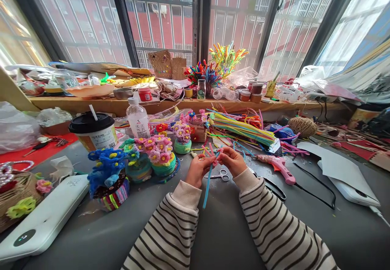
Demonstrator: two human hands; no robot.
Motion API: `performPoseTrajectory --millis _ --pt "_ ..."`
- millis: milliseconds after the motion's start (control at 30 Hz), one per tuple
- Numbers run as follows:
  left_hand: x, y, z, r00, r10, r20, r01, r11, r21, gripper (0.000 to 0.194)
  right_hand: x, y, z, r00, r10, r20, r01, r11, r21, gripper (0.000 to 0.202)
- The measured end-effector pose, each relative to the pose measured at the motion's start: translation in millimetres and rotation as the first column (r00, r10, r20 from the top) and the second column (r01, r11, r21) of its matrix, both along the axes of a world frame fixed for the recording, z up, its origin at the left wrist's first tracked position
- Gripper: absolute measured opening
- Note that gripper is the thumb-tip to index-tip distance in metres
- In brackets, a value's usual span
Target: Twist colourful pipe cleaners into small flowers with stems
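My left hand (196,170) is closed on pink pipe cleaners (209,151), whose ends stick up above the fingers. From the same spot a light-blue pipe cleaner (206,190) hangs down past the left wrist. Pinching the other side of the pink pieces is my right hand (234,162), its fingertips close to the left ones. How the blue and pink pieces join is partly hidden by the fingers. Small scissors (224,175) lie on the grey table just beneath the hands. A pink glue gun (282,169) rests to the right of my right hand.
Pipe-cleaner flower pots, one blue (108,166) and one pink (157,150), stand left. Behind them are a lidded cup (94,131) and a bottle (138,119). A pipe-cleaner bundle (243,127) lies beyond my hands. White power banks (45,217) flank both sides; the glue gun's cord (318,192) curves right.
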State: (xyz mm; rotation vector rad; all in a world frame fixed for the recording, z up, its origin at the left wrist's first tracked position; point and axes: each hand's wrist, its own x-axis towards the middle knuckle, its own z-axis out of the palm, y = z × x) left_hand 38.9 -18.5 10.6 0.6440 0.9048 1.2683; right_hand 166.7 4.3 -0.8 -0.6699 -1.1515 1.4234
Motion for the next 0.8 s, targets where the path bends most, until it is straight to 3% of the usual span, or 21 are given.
performPoseTrajectory --millis 133,233,300,400,500,567,667,800 --pt "1.2 -1.7 2.8 0.998 0.059 -0.003 -0.059 0.998 -0.02 0.034 -0.8 -0.8 1.1 0.984 -0.106 0.144 0.086 0.986 0.144 0.014" --pt "2.1 -2.6 5.0 0.992 0.12 -0.039 -0.12 0.993 -0.009 0.037 0.9 -4.6 2.9 0.898 -0.288 0.332 0.169 0.924 0.343 0.011" --pt "2.5 -2.8 5.4 0.988 0.142 -0.065 -0.143 0.99 -0.005 0.037 2.4 -7.3 3.6 0.788 -0.442 0.429 0.173 0.827 0.535 0.01" --pt "2.6 -2.2 4.4 0.98 0.175 -0.09 -0.174 0.985 0.019 0.035 3.6 -9.5 3.7 0.609 -0.633 0.479 0.051 0.633 0.772 0.016" --pt "2.2 -1.2 2.9 0.974 0.205 -0.092 -0.202 0.979 0.041 0.034 3.3 -9.7 3.7 0.488 -0.753 0.442 -0.075 0.468 0.88 0.019" --pt "1.8 -0.6 1.9 0.973 0.214 -0.087 -0.21 0.977 0.047 0.034 2.6 -9.5 4.0 0.428 -0.8 0.42 -0.135 0.403 0.905 0.019" --pt "1.5 0.2 0.6 0.975 0.211 -0.069 -0.208 0.977 0.053 0.035 1.2 -9.4 4.3 0.376 -0.826 0.42 -0.188 0.375 0.908 0.021" --pt "1.6 0.6 0.6 0.975 0.215 -0.055 -0.212 0.976 0.048 0.036 0.2 -8.7 3.8 0.371 -0.834 0.409 -0.182 0.366 0.913 0.021"
